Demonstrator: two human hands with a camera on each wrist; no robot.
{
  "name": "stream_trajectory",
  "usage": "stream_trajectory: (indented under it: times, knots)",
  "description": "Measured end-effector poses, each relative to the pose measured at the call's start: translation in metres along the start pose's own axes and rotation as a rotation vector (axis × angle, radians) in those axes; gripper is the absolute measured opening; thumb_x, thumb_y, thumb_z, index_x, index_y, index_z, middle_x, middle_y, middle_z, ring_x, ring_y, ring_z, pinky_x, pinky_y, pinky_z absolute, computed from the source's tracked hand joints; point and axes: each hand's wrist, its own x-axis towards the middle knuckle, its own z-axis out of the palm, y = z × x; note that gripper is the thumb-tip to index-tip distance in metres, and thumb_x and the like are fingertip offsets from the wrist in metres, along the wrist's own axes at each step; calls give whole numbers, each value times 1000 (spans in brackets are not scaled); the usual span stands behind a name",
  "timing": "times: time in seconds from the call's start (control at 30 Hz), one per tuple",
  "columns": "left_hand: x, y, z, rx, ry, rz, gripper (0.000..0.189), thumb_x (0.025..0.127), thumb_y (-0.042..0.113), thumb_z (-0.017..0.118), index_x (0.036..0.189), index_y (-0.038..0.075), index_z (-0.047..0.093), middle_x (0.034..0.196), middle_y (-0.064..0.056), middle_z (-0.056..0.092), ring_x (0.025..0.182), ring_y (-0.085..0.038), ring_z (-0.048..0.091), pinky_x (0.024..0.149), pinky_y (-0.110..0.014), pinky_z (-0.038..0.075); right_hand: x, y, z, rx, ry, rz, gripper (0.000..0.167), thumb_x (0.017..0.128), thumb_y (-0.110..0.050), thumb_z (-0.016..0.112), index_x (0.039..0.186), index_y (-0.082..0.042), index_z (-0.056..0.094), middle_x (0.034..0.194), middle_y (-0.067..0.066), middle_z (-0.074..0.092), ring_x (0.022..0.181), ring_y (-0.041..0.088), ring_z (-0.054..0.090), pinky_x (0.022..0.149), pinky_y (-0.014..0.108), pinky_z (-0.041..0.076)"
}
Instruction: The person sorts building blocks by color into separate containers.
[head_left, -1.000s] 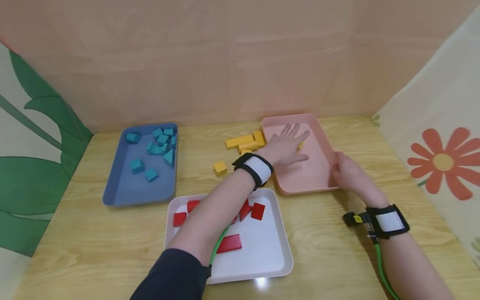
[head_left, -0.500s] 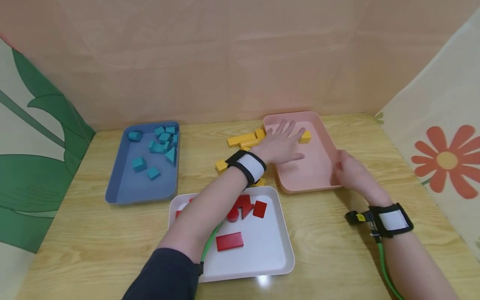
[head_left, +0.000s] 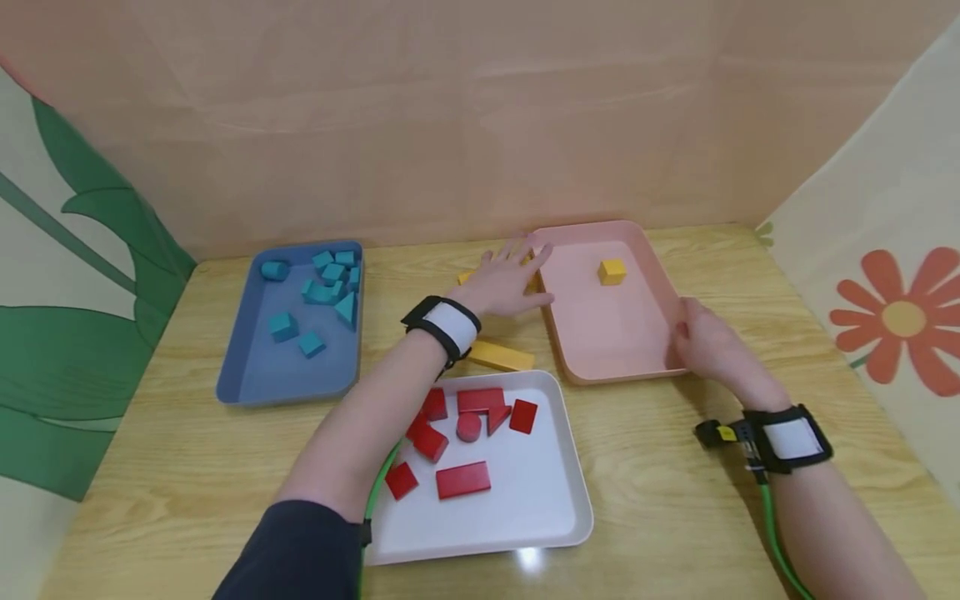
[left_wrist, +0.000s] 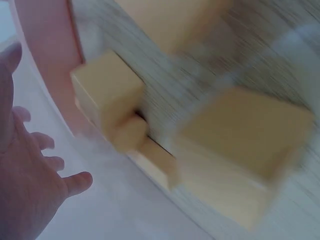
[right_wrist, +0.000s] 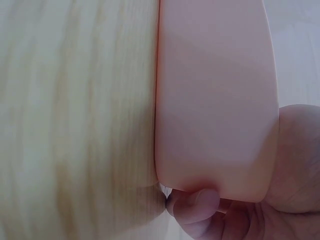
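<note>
My left hand [head_left: 501,282] hovers with its fingers spread over yellow wooden blocks, beside the left edge of the pink tray [head_left: 611,333]. Beneath that hand most of the yellow blocks are hidden in the head view; a long yellow block [head_left: 501,357] shows below the wrist. The left wrist view has several of them on the table, among them a blurred near block [left_wrist: 245,150] and a cube-like block [left_wrist: 107,92] by the tray wall. Inside the pink tray lies one yellow cube [head_left: 612,272]. My right hand [head_left: 708,343] grips the tray's right side near its front corner.
At the left stands a blue tray [head_left: 288,383] with several teal blocks [head_left: 282,327]. A white tray [head_left: 525,508] holding several red blocks [head_left: 462,481] lies in front, partly under my left forearm. A hanging cloth [head_left: 450,125] bounds the table [head_left: 165,467] behind.
My left hand has moved left from above the pink tray to above the yellow blocks, uncovering the cube inside the tray. The right hand keeps its grip on the tray.
</note>
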Motion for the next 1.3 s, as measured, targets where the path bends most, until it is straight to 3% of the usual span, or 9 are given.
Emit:
stream_trajectory:
  times: [0.13, 0.33, 0.47, 0.6, 0.77, 0.87, 1.0, 1.17, 1.3]
  knots:
    - [-11, -16, 1, -25, 18, 1, 78, 85, 62, 34, 143, 25, -2, 148, -6, -7, 132, -24, -14, 101, -55, 12, 0, 1, -1, 2, 21, -15, 44, 89, -8, 36, 124, 16, 25, 98, 34, 45, 81, 37, 47, 68, 50, 40]
    - [-21, -31, 3, -35, -19, 0, 80, 83, 64, 34, 143, 27, -5, 147, -8, -10, 131, -27, -17, 101, -55, 12, 1, 3, -2, 17, 1, -17, 45, 89, -7, 37, 125, 16, 24, 102, 34, 44, 82, 36, 46, 68, 49, 40]
    - [-27, -36, 4, -47, -37, 9, 88, 78, 64, 45, 143, 27, -1, 148, -9, -7, 131, -26, -16, 102, -54, 11, 1, 4, -1, 23, -15, -3, 49, 89, -7, 37, 128, 17, 20, 108, 36, 41, 87, 37, 45, 72, 51, 40]
    - [-32, -38, 5, -64, -52, 23, 85, 75, 56, 59, 143, 27, 15, 148, -8, -4, 133, -27, -9, 102, -53, 11, 2, 4, -1, 34, -30, 17, 51, 90, -9, 36, 130, 16, 17, 114, 37, 38, 89, 37, 45, 73, 52, 40]
    - [-33, -37, 8, -69, 6, 78, 52, 78, 38, 65, 124, 28, 43, 147, -2, 10, 133, -23, 8, 101, -47, 22, 2, 3, -1, 50, -48, 37, 53, 91, -10, 36, 132, 15, 15, 114, 35, 38, 87, 36, 44, 69, 47, 41]
    - [-32, -35, 9, -61, 59, 125, 39, 78, 30, 68, 112, 24, 51, 139, -1, 27, 126, -18, 24, 98, -36, 31, 2, 3, -1, 47, -37, 28, 52, 91, -10, 36, 131, 16, 17, 112, 35, 39, 87, 36, 45, 69, 48, 41]
    - [-31, -31, 8, -63, 100, 144, 40, 78, 27, 68, 112, 21, 50, 120, 4, 43, 111, -12, 36, 92, -25, 34, 2, 3, 0, 35, -9, 5, 49, 89, -8, 37, 128, 17, 20, 107, 35, 42, 84, 37, 46, 69, 49, 40]
    - [-33, -26, 5, -149, 109, 123, 37, 84, 31, 56, 118, 21, 45, 108, 6, 46, 89, -8, 43, 76, -21, 40, 2, 3, 0, 33, 4, 0, 49, 89, -8, 37, 128, 17, 20, 106, 35, 42, 84, 37, 46, 70, 50, 40]
    - [-36, -21, 2, -189, 128, 123, 27, 85, 34, 43, 106, 21, 53, 98, 5, 45, 77, -9, 44, 63, -22, 40, 1, 3, 0, 39, -12, 18, 51, 90, -9, 37, 130, 16, 18, 108, 34, 41, 84, 37, 45, 69, 48, 40]
